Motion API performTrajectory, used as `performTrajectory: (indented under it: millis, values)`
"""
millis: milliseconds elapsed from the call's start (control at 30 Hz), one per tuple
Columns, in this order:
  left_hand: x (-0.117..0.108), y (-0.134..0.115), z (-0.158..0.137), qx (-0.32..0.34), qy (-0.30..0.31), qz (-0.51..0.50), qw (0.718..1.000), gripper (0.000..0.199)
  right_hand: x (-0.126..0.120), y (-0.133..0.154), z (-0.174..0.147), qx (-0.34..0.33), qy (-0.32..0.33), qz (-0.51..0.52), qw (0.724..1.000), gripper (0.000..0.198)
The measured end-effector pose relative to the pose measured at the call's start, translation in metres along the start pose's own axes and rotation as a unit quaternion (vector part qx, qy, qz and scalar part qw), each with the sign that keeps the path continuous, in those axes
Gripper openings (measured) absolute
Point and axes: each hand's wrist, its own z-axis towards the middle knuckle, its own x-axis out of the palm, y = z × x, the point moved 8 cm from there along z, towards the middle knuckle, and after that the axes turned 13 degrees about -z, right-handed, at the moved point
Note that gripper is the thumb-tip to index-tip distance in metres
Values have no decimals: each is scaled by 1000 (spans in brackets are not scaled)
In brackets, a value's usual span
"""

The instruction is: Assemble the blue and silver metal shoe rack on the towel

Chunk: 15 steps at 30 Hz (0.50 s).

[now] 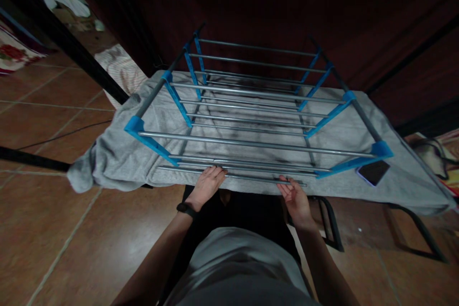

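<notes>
A rack (256, 143) of grey metal tubes joined by blue plastic brackets stands on a grey cloth in front of me. Along its near side runs a separate thin metal tube (251, 179), roughly level with the cloth's front edge. My left hand (207, 185), a dark band at its wrist, has its fingers closed over this tube left of its middle. Near the tube's right end, my right hand (297, 199) grips it between thumb and fingers, palm partly turned up. The tube lies apart from the blue bracket (349, 166) at the rack's near right corner.
A phone (373, 172) lies on the grey cloth (118, 162) by the rack's right corner. Dark metal bars (103, 76) cross at the left. A dark red curtain (258, 5) hangs behind. Black tubular legs (332, 229) stand on the tiled floor (89, 244) below.
</notes>
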Motion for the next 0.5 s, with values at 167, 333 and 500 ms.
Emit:
performTrajectory:
  millis: [167,333,500]
  values:
    - [1,0,-1,0,-1,13,1000,26,-1,0,-1,2,2,7,1000,14]
    - [1,0,-1,-1,5,13,1000,27,-1,1,-2,-2,13,17,1000,14]
    - [0,0,-1,-1,4,3,1000,27,1,0,-2,0,18,21,1000,15]
